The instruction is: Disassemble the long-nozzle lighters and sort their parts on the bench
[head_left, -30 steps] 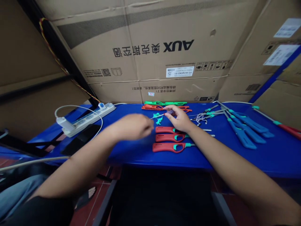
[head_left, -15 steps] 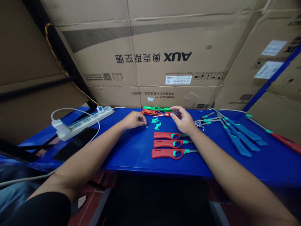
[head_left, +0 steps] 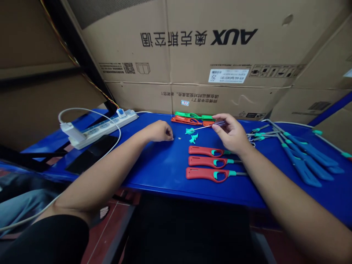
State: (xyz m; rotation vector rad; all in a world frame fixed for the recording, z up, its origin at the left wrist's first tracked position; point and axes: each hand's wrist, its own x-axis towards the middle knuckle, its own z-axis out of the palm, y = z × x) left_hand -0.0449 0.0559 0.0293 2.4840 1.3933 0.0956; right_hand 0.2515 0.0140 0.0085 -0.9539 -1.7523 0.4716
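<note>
Right hand (head_left: 230, 134) still pinches thin rod (head_left: 200, 128), apparently metal; left hand (head_left: 158, 131) apart, curled.

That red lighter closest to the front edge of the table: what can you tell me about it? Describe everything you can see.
This long utility lighter has a red plastic handle with a narrow slot near its left end. A teal trigger sits in a finger loop, and a teal collar leads to a thin metal nozzle pointing right. It looks whole and lies flat on the blue table, nearest the front edge of three similar lighters side by side. No hand touches it; the right hand is beyond it, further up the table.
</note>
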